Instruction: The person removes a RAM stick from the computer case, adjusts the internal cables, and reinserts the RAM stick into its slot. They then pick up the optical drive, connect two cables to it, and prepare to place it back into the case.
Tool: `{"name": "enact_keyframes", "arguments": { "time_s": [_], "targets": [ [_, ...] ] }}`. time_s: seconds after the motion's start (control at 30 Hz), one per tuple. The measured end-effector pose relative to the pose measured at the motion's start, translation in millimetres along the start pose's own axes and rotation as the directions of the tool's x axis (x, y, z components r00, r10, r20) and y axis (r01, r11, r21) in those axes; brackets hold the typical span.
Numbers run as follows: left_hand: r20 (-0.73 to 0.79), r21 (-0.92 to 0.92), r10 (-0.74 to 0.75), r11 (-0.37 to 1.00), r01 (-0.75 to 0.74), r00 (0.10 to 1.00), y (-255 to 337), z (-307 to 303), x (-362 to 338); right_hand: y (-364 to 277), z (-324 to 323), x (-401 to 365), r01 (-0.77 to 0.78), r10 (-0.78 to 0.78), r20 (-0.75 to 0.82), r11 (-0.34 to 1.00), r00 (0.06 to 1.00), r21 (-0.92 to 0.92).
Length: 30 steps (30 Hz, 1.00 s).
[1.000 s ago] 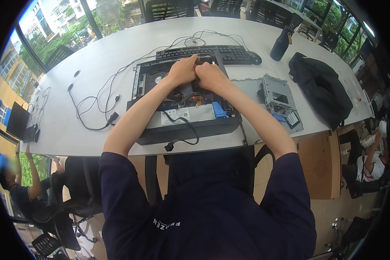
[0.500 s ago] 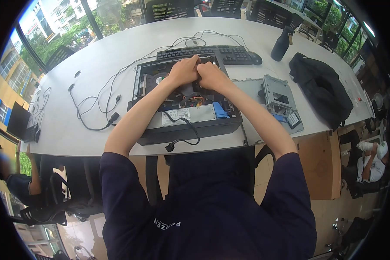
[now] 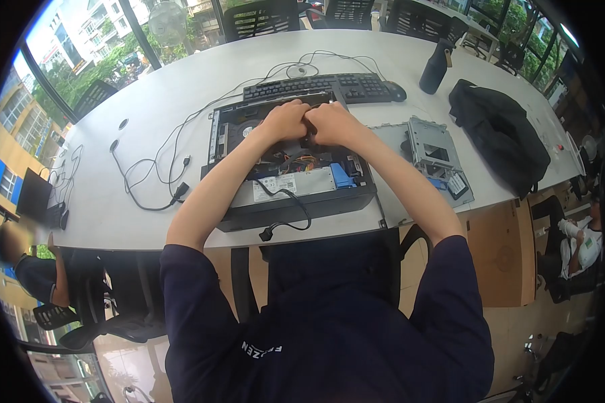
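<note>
An opened black desktop computer case (image 3: 296,211) lies flat in front of me. My left hand (image 3: 284,121) and my right hand (image 3: 331,123) meet over its far inner part, both with curled fingers. Whatever they grip is hidden beneath the fingers. A round fan (image 3: 234,136) shows left of my left hand. Nearer to me are coloured wires (image 3: 301,163), a silver power supply (image 3: 312,185) with a white label, and a blue plastic latch (image 3: 343,176). A black power cable (image 3: 296,199) hangs over the case's near side.
Behind the case lie a black keyboard (image 3: 302,86) and a mouse (image 3: 394,91). On the right are a metal drive bracket (image 3: 429,144), a dark bottle (image 3: 436,67) and a black bag (image 3: 497,138). Loose cables (image 3: 156,161) spread leftward. Two other people sit at the sides.
My left hand has come slightly down toward me, and its raised finger is now curled. My right hand stays close beside it. The view has shifted a little.
</note>
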State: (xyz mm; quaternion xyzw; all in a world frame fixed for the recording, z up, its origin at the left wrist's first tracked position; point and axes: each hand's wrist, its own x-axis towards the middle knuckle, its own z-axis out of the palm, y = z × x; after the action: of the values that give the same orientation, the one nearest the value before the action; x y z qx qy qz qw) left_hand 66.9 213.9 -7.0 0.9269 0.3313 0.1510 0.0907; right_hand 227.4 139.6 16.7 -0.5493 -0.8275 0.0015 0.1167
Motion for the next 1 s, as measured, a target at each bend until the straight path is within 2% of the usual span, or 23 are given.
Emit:
{"name": "enact_keyframes", "arguments": {
  "time_s": [0.03,0.07,0.13,0.27,0.37,0.43,0.47,0.5,0.57,0.6,0.63,0.67,0.7,0.73,0.77,0.83,0.87,0.9,0.93,0.97,1.0],
  "targets": [
    [0.023,0.045,0.019,0.999,-0.02,1.0,1.0,-0.1,-1.1,-2.4,-6.8,-3.2,0.064,-0.055,0.086,0.992,0.995,-0.109],
    [0.026,0.045,0.018,0.999,-0.019,1.0,1.9,-0.6,-1.1,-3.3,-15.0,-6.2,0.064,-0.055,0.087,0.992,0.995,-0.106],
    [0.025,0.097,0.051,0.994,-0.053,0.998,1.2,1.4,-0.7,-3.8,-29.9,-14.3,0.078,-0.079,0.274,0.997,0.959,0.016],
    [-0.026,0.076,0.015,0.997,-0.013,1.0,1.3,5.5,-0.9,7.5,-22.8,-15.7,0.123,-0.14,0.25,0.989,0.958,0.081],
    [0.002,0.104,0.055,0.993,-0.055,0.998,-0.5,2.2,-3.1,2.0,-24.4,-11.5,0.071,-0.092,0.318,0.995,0.944,0.076],
    [0.058,0.152,0.143,0.977,-0.15,0.988,-4.0,-2.3,-1.1,0.7,-24.4,-11.4,0.073,-0.095,0.35,0.995,0.932,0.074],
    [-0.049,0.172,0.225,0.962,-0.214,0.973,-5.6,-5.9,-1.8,3.5,-28.8,-11.1,0.082,-0.121,0.376,0.99,0.918,0.119],
    [-0.048,0.188,0.24,0.956,-0.227,0.97,0.7,-20.0,-3.5,8.5,-28.9,-12.6,0.078,-0.115,0.358,0.99,0.927,0.115],
    [-0.103,0.07,0.025,0.997,-0.018,0.994,27.0,-60.3,-15.1,21.3,-21.5,-16.1,0.148,-0.164,0.049,0.962,0.985,0.231],
    [-0.19,0.151,-0.089,0.981,0.118,0.978,39.1,-76.9,-24.0,29.6,-20.5,-16.3,0.168,-0.151,-0.089,0.96,0.984,0.225],
    [-0.241,0.228,-0.141,0.953,0.198,0.96,39.8,-89.8,-30.8,38.5,-15.9,-13.5,0.172,-0.155,-0.091,0.959,0.984,0.224],
    [-0.294,0.299,-0.191,0.912,0.28,0.937,33.4,-99.7,-39.5,45.9,-9.7,-10.1,0.087,-0.033,-0.271,0.978,0.962,0.191],
    [-0.341,0.271,-0.206,0.913,0.306,0.917,15.8,-103.7,-47.9,54.6,0.2,-6.7,-0.006,0.085,-0.44,0.984,0.894,0.179],
    [-0.377,0.245,-0.235,0.908,0.341,0.896,1.4,-108.7,-58.7,67.5,9.9,0.2,-0.109,0.189,-0.392,0.97,0.901,0.216],
    [-0.375,0.249,-0.235,0.906,0.342,0.897,-15.9,-109.0,-70.3,78.9,16.9,6.1,-0.108,0.189,-0.392,0.969,0.9,0.221],
    [-0.445,0.289,-0.358,0.81,0.51,0.821,-55.4,-99.3,-92.9,93.8,25.1,11.0,-0.302,0.401,-0.074,0.788,0.913,0.537],
    [-0.442,0.293,-0.353,0.812,0.505,0.824,-77.5,-94.6,-101.1,93.1,18.2,6.2,-0.34,0.364,0.137,0.582,0.921,0.739],
    [-0.275,0.051,-0.52,0.832,0.552,0.809,-99.4,-89.1,-107.8,94.1,17.6,5.4,-0.342,0.369,0.136,0.579,0.919,0.74],
    [-0.063,-0.183,-0.626,0.773,0.608,0.777,-101.7,-88.2,-110.2,94.6,16.4,6.6,-0.394,0.345,0.233,0.533,0.909,0.749],
    [-0.059,-0.181,-0.623,0.775,0.605,0.78,-103.1,-83.8,-114.2,93.7,17.3,7.5,-0.448,0.313,0.329,0.486,0.891,0.75],
    [0.013,-0.333,-0.662,0.704,0.627,0.75,-94.6,-83.2,-119.8,86.1,13.2,3.9,-0.471,0.336,0.346,0.438,0.876,0.766]
  ]
}}
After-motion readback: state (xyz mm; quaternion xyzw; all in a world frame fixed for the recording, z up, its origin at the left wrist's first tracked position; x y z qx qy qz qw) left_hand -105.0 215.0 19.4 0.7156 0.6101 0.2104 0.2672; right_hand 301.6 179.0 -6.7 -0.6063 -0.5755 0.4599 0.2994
